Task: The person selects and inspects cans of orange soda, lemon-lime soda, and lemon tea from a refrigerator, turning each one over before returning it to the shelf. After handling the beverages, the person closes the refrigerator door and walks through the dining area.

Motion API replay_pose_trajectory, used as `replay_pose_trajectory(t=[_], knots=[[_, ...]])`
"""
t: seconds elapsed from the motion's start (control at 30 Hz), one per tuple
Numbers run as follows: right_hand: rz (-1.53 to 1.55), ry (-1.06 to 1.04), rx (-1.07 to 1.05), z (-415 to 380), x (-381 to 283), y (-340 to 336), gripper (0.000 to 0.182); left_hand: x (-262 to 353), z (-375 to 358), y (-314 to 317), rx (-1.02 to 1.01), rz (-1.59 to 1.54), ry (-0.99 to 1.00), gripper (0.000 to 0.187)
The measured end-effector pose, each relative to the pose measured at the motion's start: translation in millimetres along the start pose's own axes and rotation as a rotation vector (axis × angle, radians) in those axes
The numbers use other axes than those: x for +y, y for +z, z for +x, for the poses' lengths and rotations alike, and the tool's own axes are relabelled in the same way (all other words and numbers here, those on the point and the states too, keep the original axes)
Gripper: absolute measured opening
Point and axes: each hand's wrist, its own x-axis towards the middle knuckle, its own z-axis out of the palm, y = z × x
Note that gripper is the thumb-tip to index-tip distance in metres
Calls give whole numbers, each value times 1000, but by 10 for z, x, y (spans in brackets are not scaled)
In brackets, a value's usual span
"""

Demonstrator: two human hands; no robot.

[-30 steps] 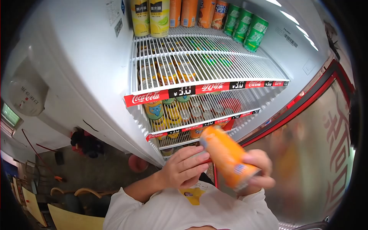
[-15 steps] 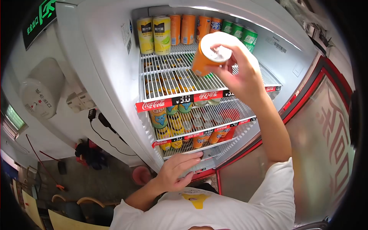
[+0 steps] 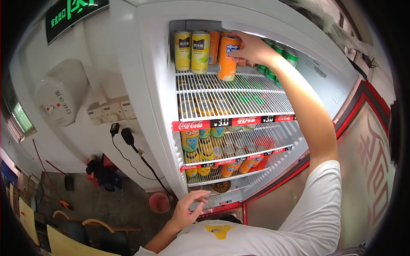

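My right hand (image 3: 253, 49) reaches onto the top fridge shelf, its fingers and thumb closed around the upper part of an orange soda can (image 3: 227, 66). The can stands nearly upright at the wire rack, right of two yellow juice cans (image 3: 200, 53). Another orange can (image 3: 213, 48) is partly hidden behind it. Green cans (image 3: 291, 58) stand past my wrist, on the right. Low in front of the bottom shelves, my left hand (image 3: 189, 210) hangs with nothing in it, thumb and fingers apart.
Red price strips (image 3: 192, 125) edge the shelves. More yellow and orange cans (image 3: 206, 150) fill the lower racks. The red-framed glass door (image 3: 354, 170) stands swung out on the right. To the left are wall sockets (image 3: 113, 112), hanging cables and a pink bucket (image 3: 159, 202).
My right hand has carried the orange can further back and turned it upright at the top shelf's row of cans. My left hand has shifted slightly down. The camera view has tilted.
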Motion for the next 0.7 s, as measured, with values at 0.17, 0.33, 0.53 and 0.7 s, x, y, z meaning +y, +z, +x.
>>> replay_pose_trajectory(t=[0.17,0.33,0.53,0.7], knots=[[-293,33,-30,624,300,177,65,-45,-68,6,23,1,-86,36],[-427,-35,70,716,279,344,80,-64,-23,41,22,-12,-77,35],[-461,-282,286,56,270,291,77,-98,20,57,-33,-11,-180,30],[258,-222,291,-1601,-165,69,41,-315,-17,126,-102,-18,-297,25]])
